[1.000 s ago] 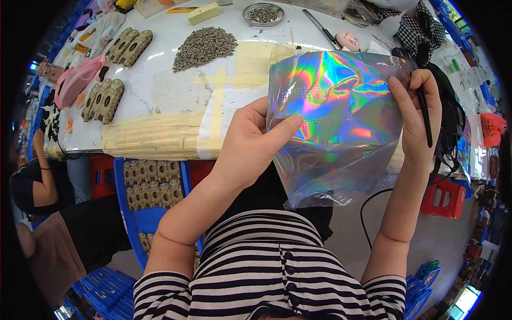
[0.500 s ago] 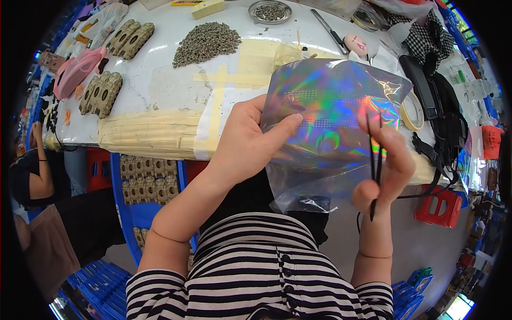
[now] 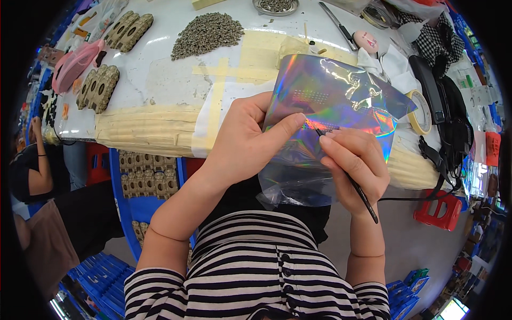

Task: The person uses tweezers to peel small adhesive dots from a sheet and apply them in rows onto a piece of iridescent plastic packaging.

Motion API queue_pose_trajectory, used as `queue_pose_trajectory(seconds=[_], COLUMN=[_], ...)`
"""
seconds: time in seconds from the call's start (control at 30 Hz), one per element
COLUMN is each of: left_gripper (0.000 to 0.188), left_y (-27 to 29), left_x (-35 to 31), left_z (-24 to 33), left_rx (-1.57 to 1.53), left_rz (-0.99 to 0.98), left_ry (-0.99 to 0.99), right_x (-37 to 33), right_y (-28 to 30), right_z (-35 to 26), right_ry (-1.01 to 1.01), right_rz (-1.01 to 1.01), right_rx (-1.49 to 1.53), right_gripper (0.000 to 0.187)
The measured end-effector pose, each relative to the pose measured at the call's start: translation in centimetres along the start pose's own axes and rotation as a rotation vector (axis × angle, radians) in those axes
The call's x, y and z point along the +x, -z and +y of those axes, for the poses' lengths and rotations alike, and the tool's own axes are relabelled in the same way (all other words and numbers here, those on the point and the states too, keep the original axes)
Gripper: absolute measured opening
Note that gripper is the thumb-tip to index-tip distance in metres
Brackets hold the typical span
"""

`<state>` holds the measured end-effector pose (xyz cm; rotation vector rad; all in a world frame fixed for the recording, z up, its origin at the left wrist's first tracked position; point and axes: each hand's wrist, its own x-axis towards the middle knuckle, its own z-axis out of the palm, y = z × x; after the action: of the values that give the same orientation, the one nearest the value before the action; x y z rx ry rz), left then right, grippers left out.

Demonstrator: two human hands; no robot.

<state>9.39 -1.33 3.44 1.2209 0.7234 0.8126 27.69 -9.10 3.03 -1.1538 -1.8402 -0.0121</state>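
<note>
A shiny holographic plastic sheet [image 3: 341, 85] with rows of tiny dark dots is raised at the table's front edge. My left hand [image 3: 248, 141] is closed on its left edge, thumb on top and fingers behind. In my right hand [image 3: 360, 165] is a pair of black tweezers [image 3: 358, 192], pinched between thumb and fingers. The tweezer tips touch or hover just over the dotted rows, near my left thumb; I cannot tell which. A clear plastic flap hangs from the sheet's lower end. What lies under the sheet is hidden.
Beyond my hands lie a heap of small metal-coloured pieces [image 3: 208, 35], a round dish [image 3: 276, 5], a knife [image 3: 338, 25] and a tape roll [image 3: 419, 112]. Camouflage-patterned parts [image 3: 98, 88] sit at left; more fill a blue tray [image 3: 146, 205] below. A red stool [image 3: 438, 210] stands at right.
My right hand has moved left, bringing the tweezers from upright beside the sheet to slanting onto its dotted rows. The sheet has tilted slightly, with my left hand still holding it.
</note>
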Motion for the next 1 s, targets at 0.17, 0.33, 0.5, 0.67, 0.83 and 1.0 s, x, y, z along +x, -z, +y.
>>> queue_pose_trajectory(seconds=[0.17, 0.33, 0.5, 0.67, 0.83, 1.0], left_gripper=[0.021, 0.021, 0.021, 0.021, 0.021, 0.018], left_y=[0.0, -0.1, -0.1, -0.2, 0.0, -0.1], left_x=[0.0, -0.1, 0.0, 0.0, 0.0, -0.1], left_z=[0.1, 0.1, 0.0, -0.4, 0.1, 0.2], left_rx=[0.033, 0.022, 0.027, 0.010, 0.065, 0.044], left_rz=[0.005, 0.018, 0.020, 0.034, 0.022, 0.028], left_ry=[0.006, -0.007, -0.007, -0.037, 0.017, -0.032], right_x=[0.0, 0.0, -0.1, -0.1, 0.0, -0.5], right_y=[-0.2, -0.4, -0.2, -0.2, 0.3, 1.7], right_z=[0.2, 0.2, 0.2, -0.1, -0.1, -0.1], right_ry=[0.011, 0.005, -0.005, -0.040, -0.083, -0.101], right_rz=[-0.001, -0.009, -0.034, -0.063, -0.017, 0.113], right_rx=[-0.006, -0.013, -0.009, -0.012, 0.050, 0.101], right_gripper=[0.032, 0.032, 0.027, 0.027, 0.031, 0.025])
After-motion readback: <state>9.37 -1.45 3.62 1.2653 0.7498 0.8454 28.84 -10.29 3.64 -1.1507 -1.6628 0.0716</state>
